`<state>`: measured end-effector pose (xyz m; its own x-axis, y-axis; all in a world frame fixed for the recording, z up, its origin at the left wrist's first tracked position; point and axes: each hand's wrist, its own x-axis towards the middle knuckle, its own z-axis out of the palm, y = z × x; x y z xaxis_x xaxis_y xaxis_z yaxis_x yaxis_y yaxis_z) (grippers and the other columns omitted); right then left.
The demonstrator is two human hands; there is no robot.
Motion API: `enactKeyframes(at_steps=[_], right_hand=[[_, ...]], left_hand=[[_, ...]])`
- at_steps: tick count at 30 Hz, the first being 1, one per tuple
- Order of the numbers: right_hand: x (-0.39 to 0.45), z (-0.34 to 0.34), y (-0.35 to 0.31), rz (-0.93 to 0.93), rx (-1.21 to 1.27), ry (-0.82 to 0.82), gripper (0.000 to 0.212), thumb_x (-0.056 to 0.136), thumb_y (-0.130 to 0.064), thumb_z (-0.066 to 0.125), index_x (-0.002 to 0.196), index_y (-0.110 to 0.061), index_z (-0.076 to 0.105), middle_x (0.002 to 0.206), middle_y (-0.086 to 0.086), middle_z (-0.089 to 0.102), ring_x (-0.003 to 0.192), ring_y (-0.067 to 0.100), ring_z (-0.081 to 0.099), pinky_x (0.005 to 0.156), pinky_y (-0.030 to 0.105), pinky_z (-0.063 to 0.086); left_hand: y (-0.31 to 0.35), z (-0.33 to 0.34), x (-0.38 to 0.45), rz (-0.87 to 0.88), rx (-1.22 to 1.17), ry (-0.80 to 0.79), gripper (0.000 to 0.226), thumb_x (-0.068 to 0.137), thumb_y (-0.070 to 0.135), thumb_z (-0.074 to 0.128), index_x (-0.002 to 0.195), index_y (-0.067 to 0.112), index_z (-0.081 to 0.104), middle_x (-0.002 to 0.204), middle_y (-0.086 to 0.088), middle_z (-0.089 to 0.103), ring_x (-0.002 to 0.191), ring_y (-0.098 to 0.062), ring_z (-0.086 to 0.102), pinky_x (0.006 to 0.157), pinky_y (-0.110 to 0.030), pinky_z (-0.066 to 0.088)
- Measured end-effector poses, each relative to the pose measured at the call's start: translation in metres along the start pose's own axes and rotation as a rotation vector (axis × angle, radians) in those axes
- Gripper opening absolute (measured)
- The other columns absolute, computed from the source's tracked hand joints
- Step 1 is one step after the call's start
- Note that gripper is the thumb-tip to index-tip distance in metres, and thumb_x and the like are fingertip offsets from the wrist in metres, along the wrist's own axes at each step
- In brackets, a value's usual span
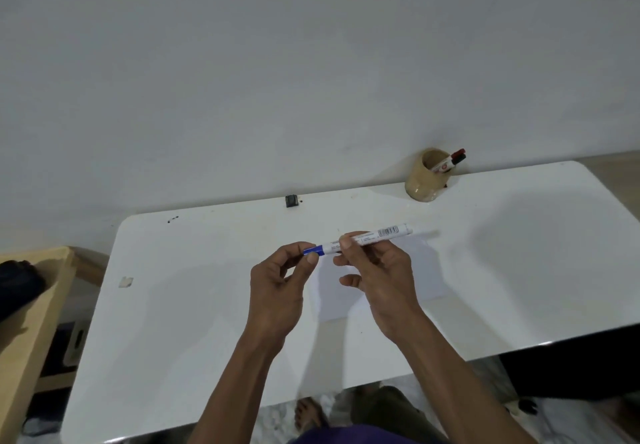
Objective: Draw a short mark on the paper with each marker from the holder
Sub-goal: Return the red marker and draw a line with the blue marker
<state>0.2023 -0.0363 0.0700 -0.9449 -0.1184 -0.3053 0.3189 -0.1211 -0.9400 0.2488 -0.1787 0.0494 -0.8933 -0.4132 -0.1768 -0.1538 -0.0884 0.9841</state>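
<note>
I hold a white marker point(375, 234) with a blue cap level above the table. My right hand point(377, 277) grips its white barrel. The fingertips of my left hand point(280, 281) pinch the blue cap point(313, 250) at the marker's left end. Under both hands lies a white sheet of paper point(426, 270), partly hidden by them. A beige holder point(424, 180) stands at the table's far edge by the wall, with a red-capped marker point(450, 163) and a black-capped one leaning in it.
The white table point(207, 305) meets the wall at the back. A small black object point(291, 200) sits at the far edge. A scrap of tape point(125, 281) lies on the left. A wooden piece of furniture point(31, 322) stands to the left.
</note>
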Motion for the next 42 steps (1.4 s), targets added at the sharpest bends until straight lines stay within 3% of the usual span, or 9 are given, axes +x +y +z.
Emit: enactKeyframes(at_steps=[4,11,16,24,29,33,36,39,42], right_hand=[[0.010,-0.025,-0.022,0.048,0.147,-0.005,0.007,0.092,-0.020,0.072,0.092,-0.013,0.074,0.091,0.009,0.077,0.078,0.020,0.074,0.062,0.030,0.057],[0.028,-0.079,-0.044,-0.124,-0.438,-0.148,0.014,0.081,-0.017,0.086,0.089,-0.010,0.077,0.082,0.007,0.079,0.072,0.012,0.070,0.063,0.024,0.056],[0.051,-0.101,-0.035,-0.253,-0.541,-0.045,0.013,0.080,-0.025,0.086,0.088,-0.021,0.077,0.077,-0.016,0.074,0.066,0.006,0.066,0.059,0.016,0.049],[0.110,-0.167,-0.058,-0.321,-0.523,-0.036,0.059,0.092,-0.015,0.074,0.134,-0.047,0.049,0.093,-0.006,0.072,0.081,0.008,0.071,0.065,0.013,0.054],[0.161,-0.200,-0.082,-0.463,-0.370,0.154,0.073,0.093,-0.010,0.072,0.149,-0.041,0.035,0.102,-0.014,0.070,0.082,0.002,0.075,0.067,0.014,0.057],[0.204,-0.209,-0.094,-0.530,-0.266,0.300,0.067,0.092,-0.011,0.074,0.144,-0.036,0.039,0.101,-0.002,0.077,0.086,0.009,0.078,0.082,0.027,0.060],[0.230,-0.207,-0.100,-0.585,-0.263,0.338,0.051,0.096,-0.016,0.069,0.139,-0.022,0.043,0.092,0.001,0.079,0.086,0.007,0.077,0.080,0.018,0.057],[0.249,-0.206,-0.099,-0.579,-0.294,0.340,0.046,0.096,-0.015,0.070,0.135,-0.017,0.046,0.088,0.002,0.078,0.082,0.007,0.076,0.078,0.015,0.056],[0.262,-0.207,-0.090,-0.549,-0.333,0.338,0.041,0.095,-0.016,0.071,0.131,-0.018,0.050,0.092,0.006,0.079,0.079,0.008,0.076,0.075,0.010,0.055]], left_hand=[[0.004,0.002,0.010,-0.004,0.027,-0.072,0.013,0.092,0.011,0.068,0.092,0.021,0.076,0.081,0.011,0.074,0.077,-0.007,0.064,0.082,-0.034,0.053],[0.028,0.041,0.036,-0.009,-0.091,-0.116,0.014,0.093,0.008,0.066,0.102,0.015,0.074,0.086,0.002,0.077,0.082,-0.013,0.071,0.084,-0.038,0.058],[0.043,0.101,0.056,0.096,0.059,-0.179,0.018,0.092,0.009,0.068,0.103,0.021,0.075,0.083,0.011,0.076,0.081,-0.006,0.070,0.084,-0.033,0.058],[0.046,0.191,0.093,0.153,0.255,-0.155,0.024,0.088,0.024,0.075,0.112,0.024,0.073,0.089,0.006,0.076,0.086,-0.003,0.068,0.073,-0.006,0.048],[0.021,0.234,0.121,0.117,0.380,-0.032,0.038,0.086,0.029,0.076,0.122,0.022,0.066,0.103,0.005,0.072,0.095,-0.005,0.068,0.069,-0.006,0.050],[-0.003,0.268,0.142,0.151,0.465,0.021,0.055,0.084,0.030,0.079,0.133,0.024,0.055,0.124,0.006,0.064,0.107,-0.010,0.063,0.077,-0.022,0.054],[-0.011,0.289,0.153,0.196,0.495,0.022,0.062,0.083,0.035,0.079,0.137,0.033,0.050,0.127,0.025,0.051,0.118,-0.009,0.056,0.093,-0.040,0.056],[-0.006,0.302,0.160,0.277,0.515,-0.040,0.058,0.084,0.030,0.078,0.123,0.054,0.043,0.114,0.059,0.041,0.109,0.008,0.049,0.090,-0.029,0.049],[-0.009,0.305,0.166,0.323,0.533,-0.066,0.062,0.084,0.025,0.079,0.117,0.064,0.044,0.113,0.067,0.034,0.110,0.020,0.045,0.091,-0.026,0.046]])
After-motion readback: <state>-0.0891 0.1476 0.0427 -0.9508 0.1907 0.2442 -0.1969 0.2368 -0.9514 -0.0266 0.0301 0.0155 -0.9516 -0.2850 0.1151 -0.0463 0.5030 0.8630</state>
